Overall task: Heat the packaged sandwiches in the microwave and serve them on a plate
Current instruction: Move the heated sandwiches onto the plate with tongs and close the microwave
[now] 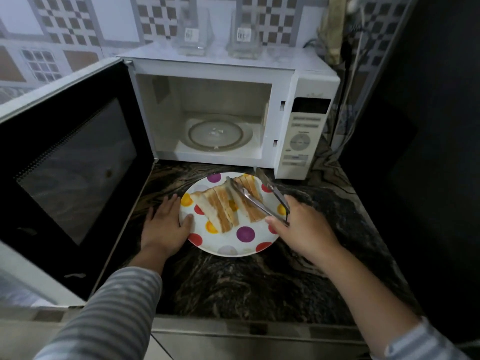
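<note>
The tongs (pixel 255 201) gripped in the right hand (pixel 304 229) look like polished metal, shiny along both arms, which reach up and left from the grip over toasted, dry-looking bread (pixel 223 206). Under them the plate (pixel 228 245) is smooth and glossy with coloured dots, its rim under the left hand (pixel 166 224). The counter (pixel 233 284) below both hands looks like dark veined polished stone, the microwave (pixel 304 131) beyond like white plastic.
</note>
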`<state>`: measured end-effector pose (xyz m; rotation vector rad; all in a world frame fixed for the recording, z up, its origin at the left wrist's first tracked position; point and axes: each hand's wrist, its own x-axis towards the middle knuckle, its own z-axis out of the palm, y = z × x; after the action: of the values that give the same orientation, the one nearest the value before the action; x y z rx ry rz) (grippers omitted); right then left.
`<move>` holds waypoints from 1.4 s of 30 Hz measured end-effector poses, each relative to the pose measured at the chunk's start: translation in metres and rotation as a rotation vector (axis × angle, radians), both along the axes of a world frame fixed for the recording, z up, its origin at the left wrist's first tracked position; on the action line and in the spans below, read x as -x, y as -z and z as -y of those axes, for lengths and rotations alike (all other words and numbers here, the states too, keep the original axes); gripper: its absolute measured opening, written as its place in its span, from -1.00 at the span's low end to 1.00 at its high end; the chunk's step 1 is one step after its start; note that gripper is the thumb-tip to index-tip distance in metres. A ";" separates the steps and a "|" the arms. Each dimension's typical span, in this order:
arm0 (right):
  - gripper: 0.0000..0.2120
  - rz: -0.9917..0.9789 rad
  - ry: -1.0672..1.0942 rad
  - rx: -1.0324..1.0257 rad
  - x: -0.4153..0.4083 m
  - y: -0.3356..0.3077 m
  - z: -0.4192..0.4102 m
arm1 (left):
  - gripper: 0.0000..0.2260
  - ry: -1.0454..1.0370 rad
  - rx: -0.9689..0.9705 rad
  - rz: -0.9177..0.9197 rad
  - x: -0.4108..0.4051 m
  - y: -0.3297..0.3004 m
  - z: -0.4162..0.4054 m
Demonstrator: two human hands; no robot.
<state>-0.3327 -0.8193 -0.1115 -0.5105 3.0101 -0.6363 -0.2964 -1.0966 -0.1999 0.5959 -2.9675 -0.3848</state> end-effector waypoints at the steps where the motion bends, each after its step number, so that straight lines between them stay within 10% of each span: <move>1: -0.50 -0.031 -0.005 -0.009 0.001 -0.010 -0.001 | -0.43 0.002 -0.001 0.003 0.000 0.000 0.001; 8: -0.62 -0.145 -0.066 -0.054 0.016 -0.072 0.010 | -0.28 0.026 -0.070 -0.101 -0.002 -0.016 -0.006; 14: -0.82 -0.056 -0.264 -0.118 0.019 -0.097 0.036 | -0.12 0.245 0.235 -0.367 0.004 -0.077 -0.006; 21: -0.70 0.102 -0.482 -0.263 0.024 -0.104 0.065 | -0.61 0.543 0.362 -0.350 0.000 -0.107 0.004; 32: -0.42 0.173 -0.479 -0.442 0.044 -0.120 0.093 | -0.47 0.397 0.155 -0.416 -0.022 -0.085 0.015; 42: -0.71 0.115 -0.510 -0.462 0.030 -0.104 0.092 | -0.75 0.357 0.101 -0.431 -0.015 -0.072 0.015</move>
<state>-0.3625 -0.9117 -0.0077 -1.0917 2.6145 0.0586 -0.2812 -1.1119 -0.1278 -0.0356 -2.6408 -0.3340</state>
